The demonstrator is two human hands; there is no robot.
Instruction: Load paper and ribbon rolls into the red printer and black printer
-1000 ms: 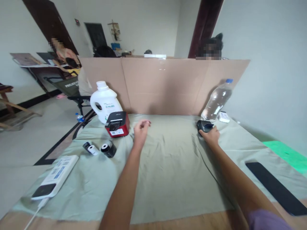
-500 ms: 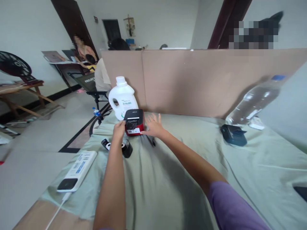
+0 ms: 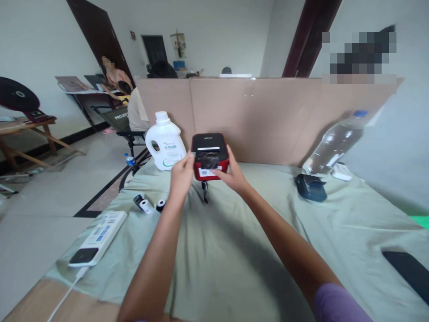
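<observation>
A small red and black label printer (image 3: 209,154) is lifted off the green cloth (image 3: 234,250), held between both hands. My left hand (image 3: 181,173) grips its left side and my right hand (image 3: 233,175) grips its right side and lower edge. A short dark cable (image 3: 204,192) dangles below it. Two paper rolls (image 3: 147,205) lie on the cloth to the lower left of my left hand. A white detergent jug (image 3: 166,142) stands just left of the printer.
A cardboard screen (image 3: 268,118) stands along the table's far edge. At the right are a dark small device (image 3: 310,187), a leaning water bottle (image 3: 331,144) and a black flat object (image 3: 407,268). A white power strip (image 3: 97,237) lies front left. People sit beyond the screen.
My right hand left the dark device at the right and came over to the printer. Both hands closed on the printer and raised it off the cloth toward the middle.
</observation>
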